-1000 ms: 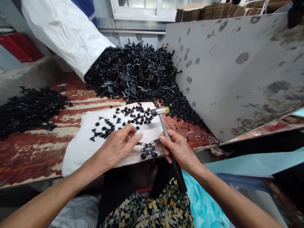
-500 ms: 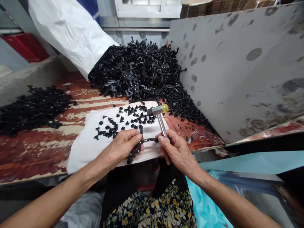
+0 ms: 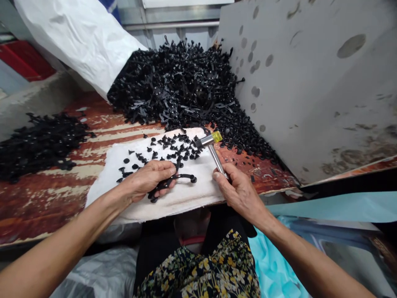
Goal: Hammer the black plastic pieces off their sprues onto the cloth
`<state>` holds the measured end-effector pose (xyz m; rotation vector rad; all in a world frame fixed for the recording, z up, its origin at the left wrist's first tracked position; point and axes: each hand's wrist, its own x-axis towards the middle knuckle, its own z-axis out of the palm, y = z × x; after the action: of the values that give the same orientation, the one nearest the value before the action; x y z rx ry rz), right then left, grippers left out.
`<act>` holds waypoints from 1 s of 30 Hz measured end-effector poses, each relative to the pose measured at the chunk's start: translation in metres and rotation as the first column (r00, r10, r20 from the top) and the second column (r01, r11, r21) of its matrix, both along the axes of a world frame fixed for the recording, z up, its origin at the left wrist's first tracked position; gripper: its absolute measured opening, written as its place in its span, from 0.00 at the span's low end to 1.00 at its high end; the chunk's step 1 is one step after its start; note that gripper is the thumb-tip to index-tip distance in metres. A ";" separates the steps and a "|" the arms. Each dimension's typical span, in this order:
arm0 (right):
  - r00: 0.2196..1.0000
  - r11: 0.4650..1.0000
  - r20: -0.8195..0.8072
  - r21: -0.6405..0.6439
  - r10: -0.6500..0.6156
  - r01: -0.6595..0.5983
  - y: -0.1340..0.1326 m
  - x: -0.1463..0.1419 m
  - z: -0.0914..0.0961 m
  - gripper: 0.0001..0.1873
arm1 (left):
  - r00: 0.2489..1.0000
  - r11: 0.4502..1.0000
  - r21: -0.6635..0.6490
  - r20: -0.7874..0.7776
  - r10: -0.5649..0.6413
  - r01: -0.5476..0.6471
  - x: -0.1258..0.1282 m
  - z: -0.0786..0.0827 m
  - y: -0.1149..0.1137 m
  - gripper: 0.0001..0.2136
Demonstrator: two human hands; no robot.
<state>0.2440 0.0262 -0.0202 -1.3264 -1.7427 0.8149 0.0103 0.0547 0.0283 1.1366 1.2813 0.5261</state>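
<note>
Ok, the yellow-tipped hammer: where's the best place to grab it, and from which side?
Take the metal shaft of the hammer low down, where the right hand holds it, coming from the near side. The shaft is a slim, straight bar slanting up and away, so fingers can wrap around it, leaving the yellow-tipped head free beyond them.

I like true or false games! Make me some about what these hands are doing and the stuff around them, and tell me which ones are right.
The right hand holds a small hammer with a yellow tip. True.
The left hand holds scissors. False: it holds a black plastic runner.
Small black plastic pieces lie on a white cloth. True.
The big pile of black plastic parts sits in a green bucket. False: it lies on a worn red tabletop.
</note>
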 end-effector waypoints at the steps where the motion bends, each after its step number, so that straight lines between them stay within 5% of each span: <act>1: 1.000 1.000 -0.009 -0.001 0.000 0.000 0.000 0.000 0.000 0.11 | 1.000 1.000 -0.005 0.008 -0.006 0.006 0.000 0.000 0.001 0.20; 19: 0.994 0.996 -0.108 -0.085 -0.023 0.014 -0.002 -0.001 -0.002 0.09 | 0.998 0.999 -0.040 0.066 -0.004 0.006 -0.003 -0.001 0.004 0.21; 30: 0.996 0.997 -0.084 -0.079 -0.017 0.010 -0.001 0.001 -0.003 0.10 | 0.996 1.000 0.009 -0.089 -0.017 0.018 0.001 -0.002 0.001 0.15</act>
<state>0.2450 0.0256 -0.0236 -1.3346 -1.6491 0.9267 0.0109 0.0559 0.0263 1.1901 1.3457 0.4736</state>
